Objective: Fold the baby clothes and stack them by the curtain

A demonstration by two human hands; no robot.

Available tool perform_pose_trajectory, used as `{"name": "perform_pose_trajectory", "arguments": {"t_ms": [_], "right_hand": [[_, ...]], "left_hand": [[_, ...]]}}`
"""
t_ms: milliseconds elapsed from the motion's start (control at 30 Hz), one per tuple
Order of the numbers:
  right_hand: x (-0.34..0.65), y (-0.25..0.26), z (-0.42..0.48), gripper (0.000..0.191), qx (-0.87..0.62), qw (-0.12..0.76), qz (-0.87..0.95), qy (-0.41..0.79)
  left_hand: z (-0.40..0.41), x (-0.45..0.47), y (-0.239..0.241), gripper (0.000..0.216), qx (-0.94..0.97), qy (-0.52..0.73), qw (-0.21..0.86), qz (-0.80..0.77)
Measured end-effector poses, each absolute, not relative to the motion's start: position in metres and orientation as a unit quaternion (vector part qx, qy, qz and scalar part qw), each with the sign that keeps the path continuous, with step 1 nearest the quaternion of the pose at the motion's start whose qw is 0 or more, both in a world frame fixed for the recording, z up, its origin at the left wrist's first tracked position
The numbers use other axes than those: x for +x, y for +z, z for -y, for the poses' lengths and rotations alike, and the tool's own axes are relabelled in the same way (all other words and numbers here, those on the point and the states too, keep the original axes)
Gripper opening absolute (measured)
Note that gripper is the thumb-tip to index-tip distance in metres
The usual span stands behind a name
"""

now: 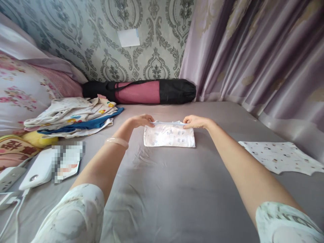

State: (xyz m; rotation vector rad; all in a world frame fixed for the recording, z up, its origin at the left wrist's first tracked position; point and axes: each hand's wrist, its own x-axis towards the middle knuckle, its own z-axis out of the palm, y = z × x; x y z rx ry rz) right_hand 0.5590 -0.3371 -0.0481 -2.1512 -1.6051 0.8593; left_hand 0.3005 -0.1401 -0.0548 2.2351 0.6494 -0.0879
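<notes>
A small white printed garment (169,136) is rested on the grey bed sheet (182,189), ahead of the wearer, in a wide rectangular shape. Its far edge is held near both ends — the left end is pinched between thumb and fingers of the left hand (141,120), the right end by those of the right hand (197,121). Each grip is closed on the cloth. A pale bangle (117,142) is worn on the left forearm.

On the right, a spotted white cloth (280,155) is spread on the sheet, its near-left part hidden by the right forearm. On the left, a pile of clothes (68,113) is stacked, with a blue piece (83,126) seen low in it. Nearer, a white device (40,167) is placed beside a flat object (69,162) — its face is pixelated. A rolled pink mat (138,91) is set along the patterned wall (157,65); beside it, a purple curtain (240,50) is hung.
</notes>
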Motion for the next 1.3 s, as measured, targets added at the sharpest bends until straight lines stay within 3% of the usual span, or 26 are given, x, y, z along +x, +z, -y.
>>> {"name": "perform_pose_trajectory", "arguments": {"t_ms": [100, 233, 467, 633, 933, 1133, 1300], "right_hand": [[0.558, -0.032, 0.346, 0.033, -0.730, 0.206, 0.565, 0.325], [0.552, -0.011, 0.353, 0.030, -0.712, 0.240, 0.585, 0.303], [0.536, -0.012, 0.359, 0.029, -0.725, 0.306, 0.615, 0.046], [0.520, -0.049, 0.380, 0.030, -0.706, 0.225, 0.670, -0.049], [0.491, -0.087, 0.423, 0.037, -0.682, 0.174, 0.707, -0.065], [0.485, -0.100, 0.435, 0.036, -0.664, 0.167, 0.727, -0.062], [0.486, -0.104, 0.447, 0.047, -0.659, 0.155, 0.735, -0.041]], "left_hand": [[0.146, 0.291, -0.035, 0.037, 0.875, -0.023, 0.432, -0.216], [0.151, 0.286, -0.012, 0.034, 0.890, 0.067, 0.395, -0.219], [0.159, 0.286, -0.017, 0.032, 0.885, 0.274, 0.318, -0.204], [0.188, 0.267, -0.045, 0.028, 0.915, 0.250, 0.228, -0.218], [0.227, 0.228, -0.090, 0.036, 0.971, 0.198, 0.086, -0.105], [0.234, 0.217, -0.103, 0.038, 0.987, 0.142, 0.049, -0.054], [0.237, 0.204, -0.103, 0.049, 0.991, 0.103, 0.059, -0.056]]}}
